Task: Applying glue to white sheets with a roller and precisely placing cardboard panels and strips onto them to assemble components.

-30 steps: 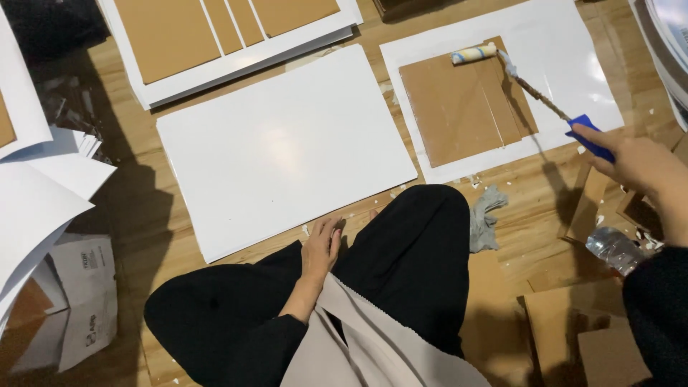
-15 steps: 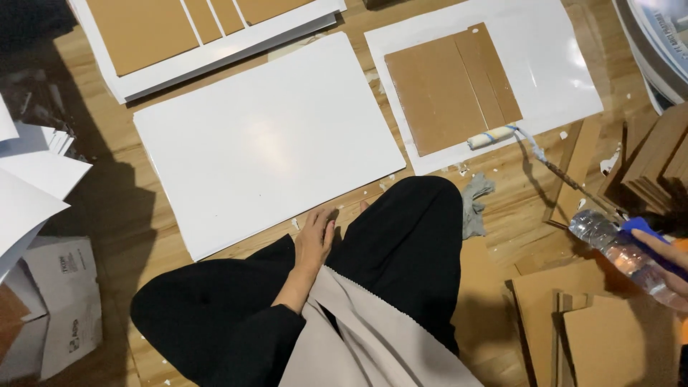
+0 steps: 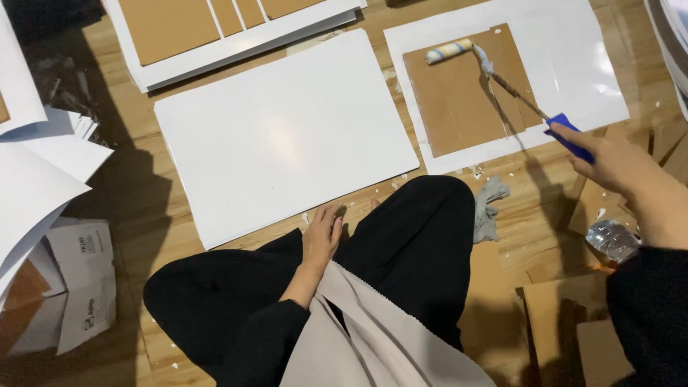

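Two white sheets lie on the wooden floor (image 3: 129, 215); the brown cardboard panel (image 3: 459, 100) rests on the right one. Right hand (image 3: 609, 161) has its grip clamped on the paint roller (image 3: 450, 51), whose head touches the panel. Left hand (image 3: 321, 240) lies open-fingered on the knee.

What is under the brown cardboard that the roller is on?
A white sheet lies under the brown cardboard, showing all around it, on the wooden floor. The roller, held by the right hand, rests on top. The part of the sheet beneath the cardboard is covered.
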